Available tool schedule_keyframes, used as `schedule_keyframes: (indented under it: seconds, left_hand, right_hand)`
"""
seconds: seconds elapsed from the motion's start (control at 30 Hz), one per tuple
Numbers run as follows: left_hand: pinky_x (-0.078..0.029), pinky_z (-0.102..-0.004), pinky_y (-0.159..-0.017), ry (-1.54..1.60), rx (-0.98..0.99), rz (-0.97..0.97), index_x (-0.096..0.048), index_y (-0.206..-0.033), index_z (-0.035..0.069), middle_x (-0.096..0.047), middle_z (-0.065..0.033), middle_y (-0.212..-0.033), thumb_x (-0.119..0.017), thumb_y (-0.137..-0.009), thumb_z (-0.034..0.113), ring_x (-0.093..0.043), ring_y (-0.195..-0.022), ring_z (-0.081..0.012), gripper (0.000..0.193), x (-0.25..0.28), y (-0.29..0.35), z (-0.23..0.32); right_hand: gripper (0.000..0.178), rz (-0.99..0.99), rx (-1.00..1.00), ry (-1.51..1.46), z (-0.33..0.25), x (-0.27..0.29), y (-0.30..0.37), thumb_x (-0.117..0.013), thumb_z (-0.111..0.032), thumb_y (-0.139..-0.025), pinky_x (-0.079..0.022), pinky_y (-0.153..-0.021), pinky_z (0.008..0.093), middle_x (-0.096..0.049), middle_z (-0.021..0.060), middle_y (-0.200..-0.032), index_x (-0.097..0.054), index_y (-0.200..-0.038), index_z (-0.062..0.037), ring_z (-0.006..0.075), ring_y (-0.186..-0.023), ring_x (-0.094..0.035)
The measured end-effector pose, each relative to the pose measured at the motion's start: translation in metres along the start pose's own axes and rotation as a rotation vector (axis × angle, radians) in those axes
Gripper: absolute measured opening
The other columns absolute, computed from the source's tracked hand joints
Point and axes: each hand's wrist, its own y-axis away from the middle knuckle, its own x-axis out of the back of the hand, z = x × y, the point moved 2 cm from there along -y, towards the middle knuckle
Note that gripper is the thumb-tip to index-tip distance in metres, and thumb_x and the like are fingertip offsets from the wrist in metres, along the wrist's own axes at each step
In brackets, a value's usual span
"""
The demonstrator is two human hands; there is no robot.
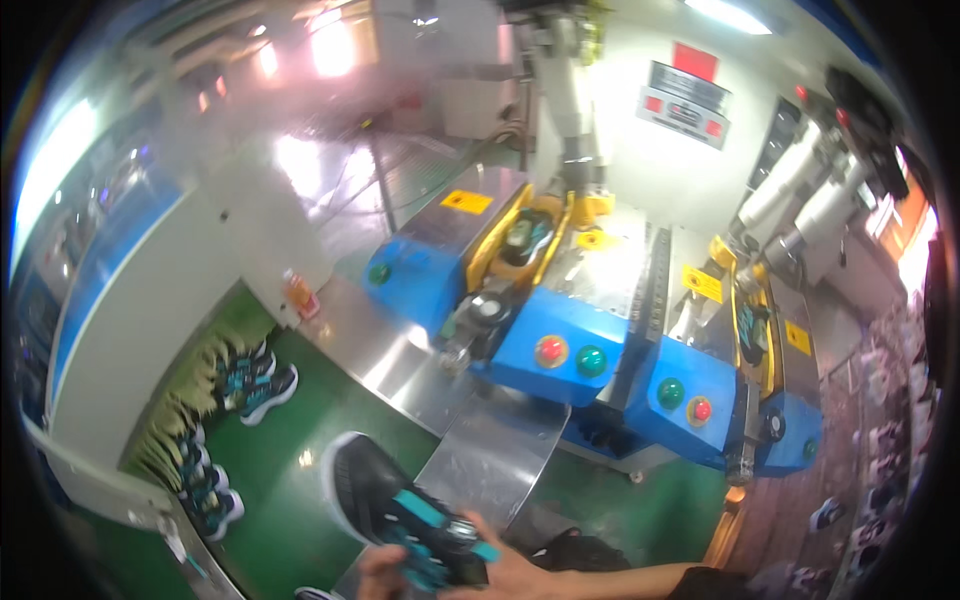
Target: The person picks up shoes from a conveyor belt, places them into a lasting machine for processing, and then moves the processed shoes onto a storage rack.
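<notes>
A black shoe [375,490] with teal straps and a white sole is held up low in the middle of the head view, toe pointing up and left. My right hand [515,572] grips its heel end from the right, with the forearm coming in from the lower right. Curled against the teal straps is my left hand [376,575], slightly blurred and cut by the lower edge. Just beyond the shoe lies a bare steel plate [495,455], jutting from the machine.
Ahead stands a machine with blue housings [560,340] and red and green buttons. One shoe [530,235] sits in its left station. At left, several shoes [265,390] rest on a green surface by a strip curtain [185,410]. A bottle [300,295] stands nearby. Shoe racks [880,470] line the right.
</notes>
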Motion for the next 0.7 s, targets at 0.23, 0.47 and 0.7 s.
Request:
schedule_keyframes:
  seconds: [0.23, 0.47, 0.7]
  left_hand:
    - [-0.041, -0.0355, -0.101, -0.274, -0.215, 0.350, -0.037, -0.135, -0.003, -0.050, -0.0153, -0.130, -0.058, -0.086, 0.005, -0.052, -0.118, -0.0247, 0.054, -0.133, -0.113, -0.029]
    - [-0.029, -0.0406, -0.110, -1.151, -0.731, 0.009, -0.017, -0.142, -0.008, -0.030, -0.0323, -0.143, -0.061, -0.088, 0.032, -0.031, -0.136, -0.0383, 0.080, -0.138, -0.464, 0.073]
    - [-0.046, -0.0497, -0.083, -1.485, -0.662, 0.016, -0.043, -0.126, -0.012, -0.058, -0.0352, -0.102, -0.056, -0.086, 0.021, -0.056, -0.096, -0.0490, 0.053, -0.168, -0.592, 0.061]
  right_hand:
    - [0.054, 0.250, -0.122, 0.019, 0.013, 0.138, -0.014, -0.073, -0.024, -0.081, -0.044, -0.091, 0.0325, -0.059, 0.0097, -0.109, -0.049, -0.122, 0.0020, 0.0192, -0.099, -0.055]
    - [0.057, 0.414, -0.264, -0.005, -0.025, 0.186, -0.061, -0.072, -0.023, -0.074, -0.041, -0.094, 0.0369, -0.055, 0.0132, -0.114, -0.052, -0.123, -0.0004, 0.0256, -0.105, -0.051]
    - [0.066, 0.551, -0.433, 0.180, -0.031, 0.207, -0.105, -0.072, -0.024, -0.074, -0.032, -0.104, 0.0403, -0.051, 0.0195, -0.125, -0.048, -0.132, -0.0016, 0.0322, -0.119, -0.045]
